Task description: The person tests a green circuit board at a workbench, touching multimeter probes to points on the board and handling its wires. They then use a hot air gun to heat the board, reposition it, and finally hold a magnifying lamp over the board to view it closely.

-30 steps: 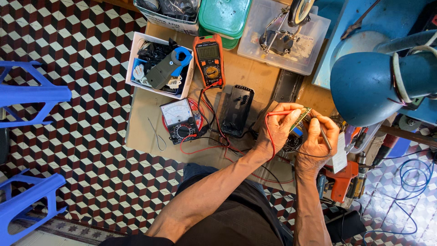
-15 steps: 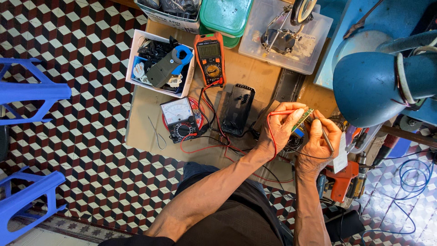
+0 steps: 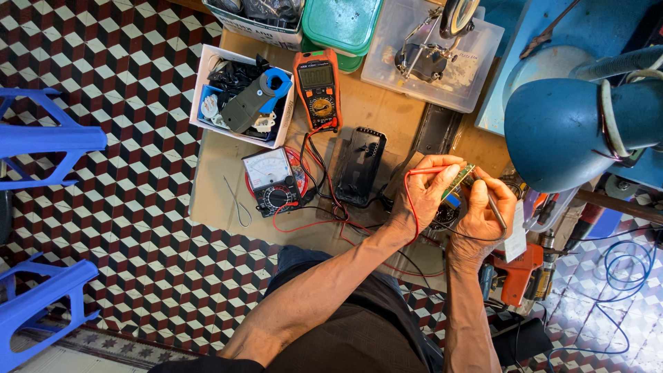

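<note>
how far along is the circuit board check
Done: both meters, the orange one and the dial one, are laid out with leads attached. In hand: left hand holds the circuit board and red lead; right hand holds a probe against it. No result is readable.

Lying on a low brown board (image 3: pixel 221 186) over chequered floor tiles (image 3: pixel 124 69): orange multimeter (image 3: pixel 318 86), analogue meter (image 3: pixel 273 181), black battery pack (image 3: pixel 359 164), white parts box (image 3: pixel 202 90), metal tweezers (image 3: pixel 238 202).

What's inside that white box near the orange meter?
The white box holds a grey-and-blue clamp meter atop black cables and small white parts. Anything beneath them is covered.
</note>
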The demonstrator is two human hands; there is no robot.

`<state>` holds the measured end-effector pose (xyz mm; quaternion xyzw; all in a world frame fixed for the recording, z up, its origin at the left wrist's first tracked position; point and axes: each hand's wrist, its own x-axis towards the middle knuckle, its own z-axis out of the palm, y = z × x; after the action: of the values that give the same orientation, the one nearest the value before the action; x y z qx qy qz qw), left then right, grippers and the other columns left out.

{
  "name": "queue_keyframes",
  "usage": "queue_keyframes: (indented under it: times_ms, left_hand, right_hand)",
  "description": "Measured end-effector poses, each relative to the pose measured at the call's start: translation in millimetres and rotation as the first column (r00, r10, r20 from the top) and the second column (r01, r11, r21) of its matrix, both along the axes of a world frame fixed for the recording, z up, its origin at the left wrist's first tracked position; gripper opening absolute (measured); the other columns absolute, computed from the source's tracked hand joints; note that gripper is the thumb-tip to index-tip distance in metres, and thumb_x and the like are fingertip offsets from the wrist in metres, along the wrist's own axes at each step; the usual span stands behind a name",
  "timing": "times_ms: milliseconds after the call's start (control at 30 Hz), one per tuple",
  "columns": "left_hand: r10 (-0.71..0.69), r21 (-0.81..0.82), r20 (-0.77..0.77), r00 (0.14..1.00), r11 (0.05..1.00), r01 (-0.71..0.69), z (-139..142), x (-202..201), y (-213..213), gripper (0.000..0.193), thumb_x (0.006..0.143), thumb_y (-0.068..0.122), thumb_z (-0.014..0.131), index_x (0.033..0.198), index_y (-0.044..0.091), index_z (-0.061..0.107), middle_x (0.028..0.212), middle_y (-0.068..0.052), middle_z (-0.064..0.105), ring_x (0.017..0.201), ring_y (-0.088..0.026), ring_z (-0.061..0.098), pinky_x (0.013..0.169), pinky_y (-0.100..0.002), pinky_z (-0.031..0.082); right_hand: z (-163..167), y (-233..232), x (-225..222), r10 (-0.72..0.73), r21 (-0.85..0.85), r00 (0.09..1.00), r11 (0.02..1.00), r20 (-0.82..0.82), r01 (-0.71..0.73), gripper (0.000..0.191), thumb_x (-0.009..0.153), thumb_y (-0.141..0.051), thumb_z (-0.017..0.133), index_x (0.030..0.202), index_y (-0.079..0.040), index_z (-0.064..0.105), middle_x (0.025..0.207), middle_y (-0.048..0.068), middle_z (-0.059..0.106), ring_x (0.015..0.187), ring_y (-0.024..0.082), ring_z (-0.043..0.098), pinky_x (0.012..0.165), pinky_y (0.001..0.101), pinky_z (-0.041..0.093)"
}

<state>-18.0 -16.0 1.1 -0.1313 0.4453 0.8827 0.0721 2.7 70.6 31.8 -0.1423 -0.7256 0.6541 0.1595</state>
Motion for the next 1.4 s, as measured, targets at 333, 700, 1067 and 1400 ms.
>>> queue_keyframes:
  times_ms: [333, 700, 1067, 1400]
  left_hand:
    - [0.002, 0.026, -0.005, 1.000, 1.000, -0.002, -2.8, 0.0, 2.1, 0.023, 0.108, 0.016, 0.060, 0.124, 0.000, 0.065, 0.119, -0.009, 0.071, 0.110, -0.013, 0.067, 0.097, -0.028, 0.055]
    - [-0.019, 0.030, -0.018, 1.000, 0.999, 0.020, -2.9, -1.2, -2.6, 0.023, 0.109, 0.017, 0.060, 0.124, 0.000, 0.066, 0.118, -0.007, 0.071, 0.111, -0.012, 0.066, 0.098, -0.028, 0.054]
    - [-0.025, 0.005, -0.014, 1.000, 1.000, 0.025, -5.7, -2.6, -0.2, 0.023, 0.108, 0.018, 0.061, 0.121, 0.000, 0.068, 0.113, -0.006, 0.072, 0.105, -0.011, 0.067, 0.092, -0.026, 0.055]
    - [0.007, -0.037, -0.035, 0.999, 0.999, -0.009, -5.8, -4.1, -0.2, 0.023, 0.108, 0.017, 0.061, 0.121, 0.000, 0.068, 0.112, -0.007, 0.073, 0.105, -0.011, 0.068, 0.091, -0.025, 0.055]
  right_hand:
    - [3.3, 0.1, 0.1, -0.004, 0.041, 1.000, 0.999, 0.027, 0.003, 0.016, 0.112, -0.007, 0.060, 0.124, 0.003, 0.055, 0.125, 0.016, 0.068, 0.115, 0.020, 0.069, 0.101, 0.0334, 0.062]
    - [2.9, -2.7, -1.6, 0.006, 0.094, 1.000, 0.996, 0.025, -0.008, 0.016, 0.113, -0.008, 0.060, 0.124, 0.003, 0.056, 0.124, 0.015, 0.068, 0.113, 0.019, 0.069, 0.101, 0.0330, 0.061]
    - [2.5, -2.4, -1.9, -0.003, 0.076, 1.000, 0.997, 0.023, 0.001, 0.017, 0.112, -0.009, 0.061, 0.124, 0.003, 0.057, 0.124, 0.014, 0.069, 0.112, 0.019, 0.069, 0.100, 0.0328, 0.062]
    - [3.1, -2.3, -1.5, 0.001, 0.126, 1.000, 0.992, 0.031, -0.004, 0.016, 0.113, -0.008, 0.061, 0.123, 0.003, 0.057, 0.124, 0.014, 0.068, 0.112, 0.019, 0.069, 0.100, 0.0325, 0.062]
